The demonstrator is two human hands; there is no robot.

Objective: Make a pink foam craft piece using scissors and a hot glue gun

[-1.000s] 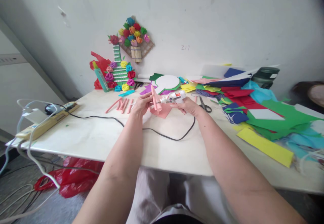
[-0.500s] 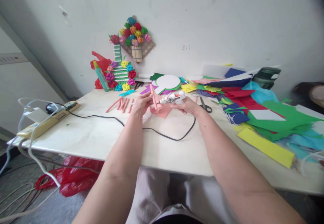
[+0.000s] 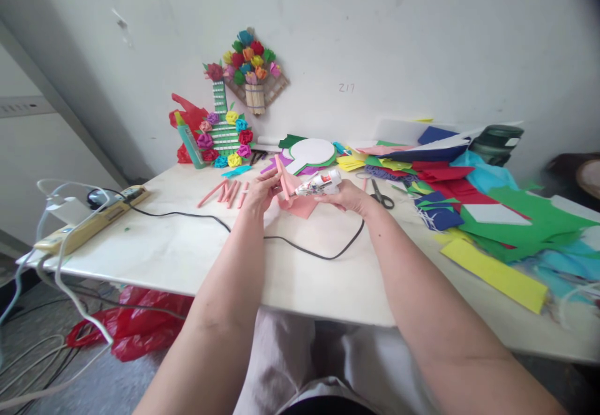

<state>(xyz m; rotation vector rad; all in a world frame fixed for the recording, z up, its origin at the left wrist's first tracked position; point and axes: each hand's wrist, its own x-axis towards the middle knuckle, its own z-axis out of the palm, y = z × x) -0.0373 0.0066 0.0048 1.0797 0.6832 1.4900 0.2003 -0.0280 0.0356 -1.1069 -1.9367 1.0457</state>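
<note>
My left hand [image 3: 261,191] is closed on a rolled pink foam piece [image 3: 284,184], held up over the white table [image 3: 187,246]. My right hand [image 3: 349,196] grips a white glue gun [image 3: 321,184] whose nozzle points left at the pink roll. A flat pink foam sheet [image 3: 302,205] lies under both hands. The gun's black cord [image 3: 309,252] loops across the table toward the left.
Several pink foam rolls [image 3: 227,192] lie left of my hands. Scissors [image 3: 379,195] rest to the right, beside a heap of coloured foam sheets [image 3: 492,215]. Paper-flower crafts [image 3: 225,134] lean on the wall. A power strip [image 3: 89,221] sits at the left edge.
The glue gun's nozzle has edged closer to the pink roll, and both hands have risen slightly. The view drifted a little.
</note>
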